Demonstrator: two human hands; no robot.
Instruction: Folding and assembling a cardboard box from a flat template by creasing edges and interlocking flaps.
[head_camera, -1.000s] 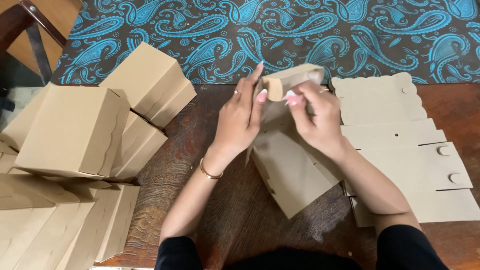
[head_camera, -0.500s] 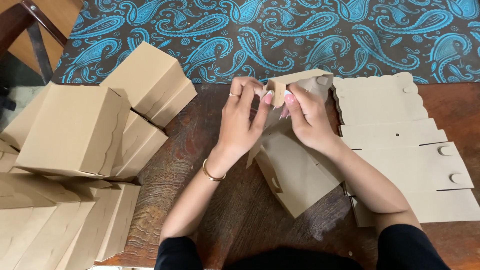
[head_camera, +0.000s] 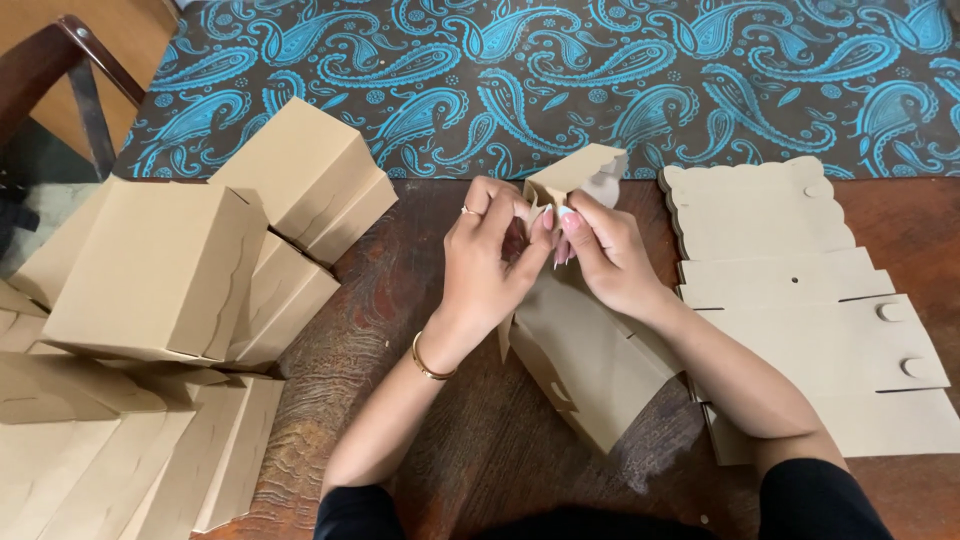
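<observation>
I look down on a dark wooden table (head_camera: 450, 440) from a head camera. Two bare hands meet just above its middle. The left hand (head_camera: 490, 265) wears a ring and a gold bracelet; its fingers are pinched closed on a small flap at the top of a tan cardboard blank (head_camera: 585, 350). The right hand (head_camera: 605, 255), with pale painted nails, is closed on the same flap from the other side, so the fingertips of both hands nearly touch. The blank is partly folded and runs from the hands down toward me, its lower end resting on the table between the two forearms. Its upper flap sticks up behind the fingers.

To the left sits a pile of folded boxes (head_camera: 160, 270), tan, stacked and leaning against one another, reaching from the far table edge to the near corner. To the right lies a stack of flat blanks (head_camera: 800, 290) with scalloped edges and round tabs, just beside the right forearm. Beyond the table is a dark cloth (head_camera: 640, 70) with a turquoise paisley pattern. A wooden chair (head_camera: 60, 70) shows at top left.
</observation>
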